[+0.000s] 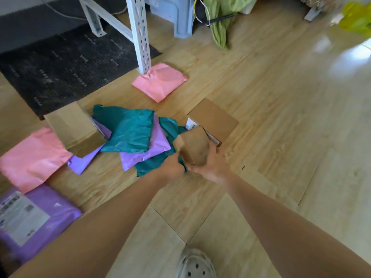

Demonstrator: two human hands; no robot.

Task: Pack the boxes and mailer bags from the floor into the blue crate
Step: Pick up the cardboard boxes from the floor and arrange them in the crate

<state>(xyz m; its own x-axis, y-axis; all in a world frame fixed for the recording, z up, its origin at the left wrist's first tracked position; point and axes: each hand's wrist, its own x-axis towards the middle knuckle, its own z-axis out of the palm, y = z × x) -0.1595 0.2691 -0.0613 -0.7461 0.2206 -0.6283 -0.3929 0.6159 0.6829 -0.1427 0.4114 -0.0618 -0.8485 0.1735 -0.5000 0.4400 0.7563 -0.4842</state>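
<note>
Small brown box (pixel 192 147) is clasped from its right by the right hand (pixel 210 166), seemingly to lift it off the floor (pixel 271 137). The left hand (pixel 172 165) is set at its left edge, likely steadying; its closure cannot be told. Beneath the grip lies a teal mailer bag (pixel 152 167), beyond it a larger box (pixel 216 121).

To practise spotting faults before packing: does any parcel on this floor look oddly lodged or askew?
Yes. The far pink mailer bag is crumpled where the white shelf leg meets its corner, seemingly pinned. The left cardboard box sits tilted on a purple bag.
</note>
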